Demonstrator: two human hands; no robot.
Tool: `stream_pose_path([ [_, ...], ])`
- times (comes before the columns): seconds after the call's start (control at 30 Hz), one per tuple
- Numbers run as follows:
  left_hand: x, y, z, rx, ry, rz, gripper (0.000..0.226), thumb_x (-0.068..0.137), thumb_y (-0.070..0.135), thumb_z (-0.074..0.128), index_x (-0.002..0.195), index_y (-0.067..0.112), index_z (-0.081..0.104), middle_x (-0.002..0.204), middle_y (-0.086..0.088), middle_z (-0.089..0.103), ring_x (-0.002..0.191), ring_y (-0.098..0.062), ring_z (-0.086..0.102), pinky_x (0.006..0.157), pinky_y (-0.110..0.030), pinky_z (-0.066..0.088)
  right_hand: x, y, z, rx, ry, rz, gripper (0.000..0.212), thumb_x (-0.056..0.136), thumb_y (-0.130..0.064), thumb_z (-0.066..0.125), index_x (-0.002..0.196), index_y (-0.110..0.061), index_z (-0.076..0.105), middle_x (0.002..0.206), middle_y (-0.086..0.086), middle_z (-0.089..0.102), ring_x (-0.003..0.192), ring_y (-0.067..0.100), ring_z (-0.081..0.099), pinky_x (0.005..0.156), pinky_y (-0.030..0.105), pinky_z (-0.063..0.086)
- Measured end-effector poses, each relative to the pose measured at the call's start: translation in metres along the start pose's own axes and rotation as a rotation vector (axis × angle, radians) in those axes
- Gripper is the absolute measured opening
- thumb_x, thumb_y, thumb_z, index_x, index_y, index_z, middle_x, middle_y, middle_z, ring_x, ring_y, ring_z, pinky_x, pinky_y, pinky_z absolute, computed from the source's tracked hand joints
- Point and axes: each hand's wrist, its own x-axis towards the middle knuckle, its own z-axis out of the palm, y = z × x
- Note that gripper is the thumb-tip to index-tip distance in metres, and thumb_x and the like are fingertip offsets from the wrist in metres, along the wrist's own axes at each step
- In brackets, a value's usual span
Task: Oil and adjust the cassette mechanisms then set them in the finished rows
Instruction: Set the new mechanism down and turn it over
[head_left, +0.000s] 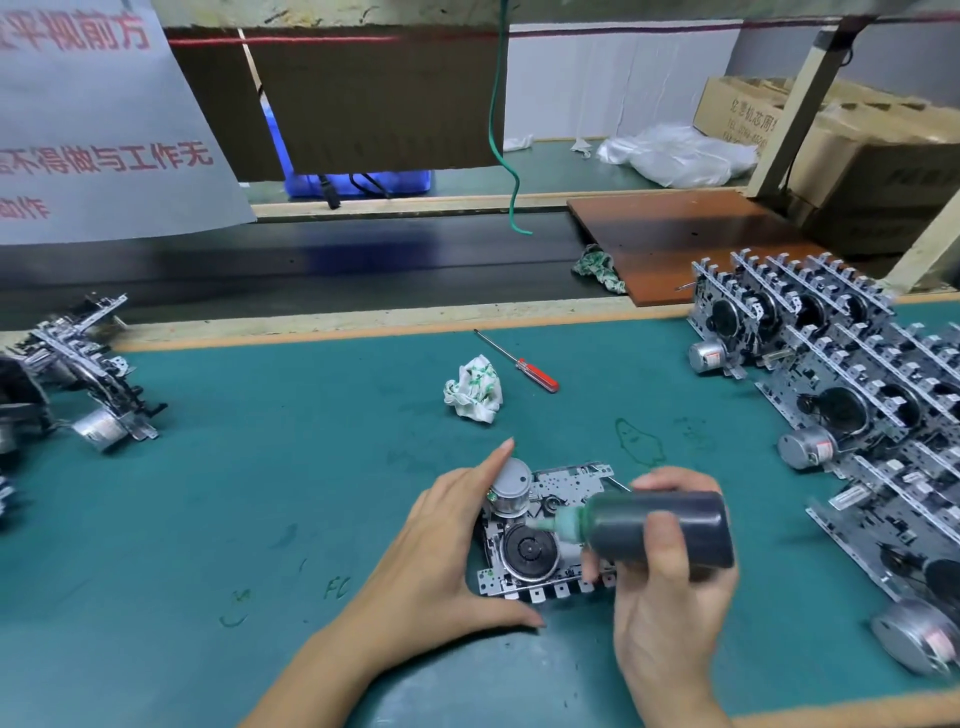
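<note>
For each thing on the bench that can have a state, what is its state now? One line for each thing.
Cassette mechanism: flat on the mat, being oiled.
Oil bottle: tipped sideways, nozzle on the mechanism.
Right hand: grips the bottle.
Left hand: fingers straight, steadying the mechanism.
Screwdriver: lying unused.
Rag: crumpled, untouched.
Finished rows: mechanisms standing on edge.

Even bright light, soft shadows, warped edges

Teal mat (260, 467), red-handled screwdriver (519, 364)
</note>
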Motion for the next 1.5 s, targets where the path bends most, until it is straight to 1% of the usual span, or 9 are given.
stream_pose_path([
  [0.07, 0.0, 0.0, 0.0, -0.01, -0.008, 0.009, 0.122, 0.053, 0.069, 0.077, 0.137, 0.063, -0.011, 0.13, 0.048, 0.014, 0.128, 0.013, 0.023, 0.103, -0.004, 0.017, -0.003, 0.003, 0.002, -0.009, 0.014, 0.047, 0.011, 0.063, -0.032, 0.063, 0.073, -0.027, 0.064, 0.068, -0.003, 0.057, 0.046, 0.018, 0.054, 0.038, 0.021, 0.043],
  [0.17, 0.001, 0.0, 0.0, -0.001, -0.023, 0.031, 0.125, 0.053, 0.068, 0.078, 0.137, 0.062, -0.014, 0.133, 0.046, 0.013, 0.129, 0.013, 0.022, 0.105, -0.006, 0.018, -0.003, 0.007, 0.002, -0.112, 0.023, 0.096, 0.015, 0.063, -0.039, 0.064, 0.071, -0.026, 0.062, 0.068, 0.002, 0.054, 0.054, 0.022, 0.049, 0.041, 0.023, 0.04],
  [0.33, 0.001, 0.001, 0.0, 0.014, -0.031, 0.046, 0.123, 0.057, 0.068, 0.076, 0.14, 0.057, -0.013, 0.131, 0.05, 0.01, 0.126, 0.018, 0.02, 0.102, -0.002, 0.015, -0.002, 0.012, 0.003, -0.197, 0.044, 0.162, 0.03, 0.062, -0.046, 0.064, 0.067, -0.017, 0.057, 0.053, -0.001, 0.05, 0.044, 0.009, 0.042, 0.039, 0.015, 0.035],
  [0.5, 0.001, -0.001, 0.0, 0.018, -0.028, 0.04, 0.122, 0.057, 0.07, 0.075, 0.141, 0.055, -0.013, 0.13, 0.051, 0.009, 0.127, 0.019, 0.019, 0.101, 0.0, 0.013, -0.003, 0.013, 0.002, -0.292, -0.007, 0.095, 0.017, 0.065, -0.047, 0.062, 0.067, -0.03, 0.061, 0.057, -0.01, 0.057, 0.051, 0.001, 0.05, 0.049, 0.013, 0.041],
  [0.67, 0.001, -0.001, 0.001, 0.02, -0.027, 0.032, 0.122, 0.057, 0.069, 0.075, 0.141, 0.056, -0.012, 0.13, 0.051, 0.01, 0.126, 0.019, 0.019, 0.1, 0.001, 0.013, -0.002, 0.014, 0.0, -0.399, -0.059, 0.061, 0.019, 0.068, -0.051, 0.061, 0.071, -0.032, 0.059, 0.06, -0.008, 0.059, 0.054, 0.001, 0.051, 0.051, 0.017, 0.042],
  [0.9, 0.001, -0.001, 0.001, 0.01, -0.024, 0.03, 0.121, 0.058, 0.068, 0.076, 0.14, 0.057, -0.012, 0.131, 0.05, 0.01, 0.128, 0.019, 0.018, 0.1, 0.001, 0.013, -0.002, 0.013, 0.002, -0.363, -0.083, 0.064, 0.018, 0.066, -0.048, 0.062, 0.069, -0.031, 0.059, 0.057, -0.012, 0.058, 0.051, -0.001, 0.051, 0.047, 0.009, 0.042],
  [1.27, 0.002, -0.002, 0.002, -0.033, -0.023, -0.005, 0.121, 0.057, 0.065, 0.077, 0.14, 0.059, -0.011, 0.128, 0.051, 0.013, 0.128, 0.017, 0.021, 0.099, 0.001, 0.016, -0.005, 0.005, 0.001, -0.337, -0.162, -0.122, 0.004, 0.069, -0.035, 0.059, 0.073, -0.036, 0.059, 0.066, -0.022, 0.058, 0.057, -0.005, 0.053, 0.055, 0.008, 0.041],
  [1.4, 0.001, -0.008, -0.001, -0.113, -0.066, -0.047, 0.124, 0.053, 0.056, 0.084, 0.137, 0.064, -0.007, 0.132, 0.047, 0.015, 0.132, 0.013, 0.022, 0.103, -0.002, 0.019, 0.015, -0.01, 0.001, -0.079, 0.028, 0.09, 0.008, 0.06, -0.038, 0.064, 0.067, -0.036, 0.068, 0.064, -0.014, 0.063, 0.056, 0.002, 0.057, 0.046, 0.018, 0.044],
  [1.5, 0.0, -0.008, -0.004, -0.142, -0.104, -0.051, 0.123, 0.052, 0.054, 0.087, 0.137, 0.066, -0.001, 0.135, 0.044, 0.019, 0.134, 0.011, 0.023, 0.106, -0.006, 0.021, 0.045, -0.02, -0.002, 0.032, 0.055, 0.256, 0.008, 0.064, -0.039, 0.067, 0.062, -0.031, 0.069, 0.061, -0.012, 0.063, 0.051, 0.001, 0.058, 0.041, 0.014, 0.042],
])
